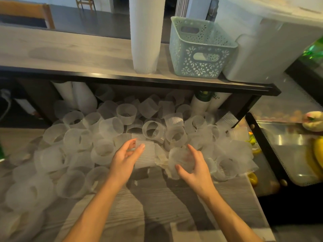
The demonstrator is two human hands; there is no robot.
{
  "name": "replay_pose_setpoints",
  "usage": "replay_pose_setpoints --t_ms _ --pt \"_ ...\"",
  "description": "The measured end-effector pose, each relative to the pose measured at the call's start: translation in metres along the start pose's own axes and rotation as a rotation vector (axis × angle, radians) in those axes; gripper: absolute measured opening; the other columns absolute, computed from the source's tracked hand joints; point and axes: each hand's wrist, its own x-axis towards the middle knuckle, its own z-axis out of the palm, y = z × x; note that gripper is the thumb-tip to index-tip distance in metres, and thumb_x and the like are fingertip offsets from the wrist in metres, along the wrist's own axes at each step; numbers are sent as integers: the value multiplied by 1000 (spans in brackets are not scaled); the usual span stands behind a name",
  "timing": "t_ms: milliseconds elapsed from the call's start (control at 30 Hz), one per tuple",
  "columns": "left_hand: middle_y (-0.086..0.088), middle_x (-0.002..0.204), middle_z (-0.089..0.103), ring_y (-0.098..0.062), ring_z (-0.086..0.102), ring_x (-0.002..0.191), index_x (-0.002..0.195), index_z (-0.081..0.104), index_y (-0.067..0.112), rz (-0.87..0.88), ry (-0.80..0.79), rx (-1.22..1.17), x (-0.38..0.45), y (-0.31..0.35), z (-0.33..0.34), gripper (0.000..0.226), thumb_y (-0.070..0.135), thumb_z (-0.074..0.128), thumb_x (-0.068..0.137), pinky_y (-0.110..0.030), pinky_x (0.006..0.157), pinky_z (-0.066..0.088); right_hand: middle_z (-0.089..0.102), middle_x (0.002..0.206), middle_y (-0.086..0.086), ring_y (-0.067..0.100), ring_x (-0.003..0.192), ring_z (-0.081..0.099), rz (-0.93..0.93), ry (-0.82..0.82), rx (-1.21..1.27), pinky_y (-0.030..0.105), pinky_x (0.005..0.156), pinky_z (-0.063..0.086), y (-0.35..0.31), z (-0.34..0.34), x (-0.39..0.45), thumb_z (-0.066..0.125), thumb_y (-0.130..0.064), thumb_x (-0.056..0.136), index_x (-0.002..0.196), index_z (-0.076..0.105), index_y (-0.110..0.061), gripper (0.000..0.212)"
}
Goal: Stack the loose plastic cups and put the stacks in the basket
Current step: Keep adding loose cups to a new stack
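Head view: ribbed translucent cups; lacy green plastic basket

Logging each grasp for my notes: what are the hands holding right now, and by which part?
The right hand grips a clear cup around its side wall. The left hand touches a ribbed cup on its side, not clearly gripping.

Two bare forearms reach forward, hands side by side.
The left hand curves its fingers, apparently gripping something ribbed; the right hand cups thumb and fingers round a clear object.
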Motion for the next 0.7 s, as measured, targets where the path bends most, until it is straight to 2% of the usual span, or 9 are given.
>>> replay_pose_setpoints --t_ms 100,200,267,367,467,533,633,700 --pt "16 129 55 12 49 108 133 54 32 -35 -21 -74 -3 1 4 44 42 62 91 -19 94 39 51 141 -13 2 128 50 116 -37 236 21 107 42 3 4 -5 78 -54 63 150 38 -26 99" --pt "27 117 57 17 49 105 129 55 32 -75 -38 -156 -6 6 5 40 42 62 91 -22 103 37 60 133 -10 1 119 59 209 -52 415 22 99 49 3 7 -12 84 -50 56 145 42 -24 102" --pt "30 111 57 19 50 102 119 56 36 -83 -44 -193 -7 10 7 33 43 63 88 -21 102 36 65 126 -4 5 114 63 240 -93 449 25 96 52 2 8 -15 85 -49 54 143 46 -19 101" --pt "29 113 59 14 51 108 117 58 36 -45 -73 -180 -7 19 7 46 56 67 76 -23 104 36 67 124 1 12 115 64 245 -192 434 38 102 51 -2 6 -17 86 -50 56 140 50 -21 96" --pt "18 124 64 3 56 116 127 62 30 30 -111 -111 -2 27 4 62 64 68 74 -32 109 41 64 125 -3 13 117 61 207 -276 368 45 105 48 -10 4 -18 86 -51 58 134 52 -30 87" --pt "23 120 64 4 58 111 128 62 38 101 -196 23 -1 36 3 64 68 63 71 -34 105 45 63 124 -4 11 116 61 164 -323 315 45 104 49 -18 3 -17 87 -52 57 134 52 -31 88" --pt "24 119 63 7 55 112 129 62 37 205 -324 268 -2 43 8 48 53 68 84 -32 104 46 65 122 -5 10 114 62 98 -370 263 42 101 50 -30 2 -14 88 -51 57 132 52 -28 87" --pt "21 121 61 9 53 115 130 61 33 291 -322 320 -7 44 12 42 42 66 90 -26 105 43 66 120 -7 9 111 63 75 -384 245 40 98 52 -36 0 -12 88 -49 59 131 53 -28 83"
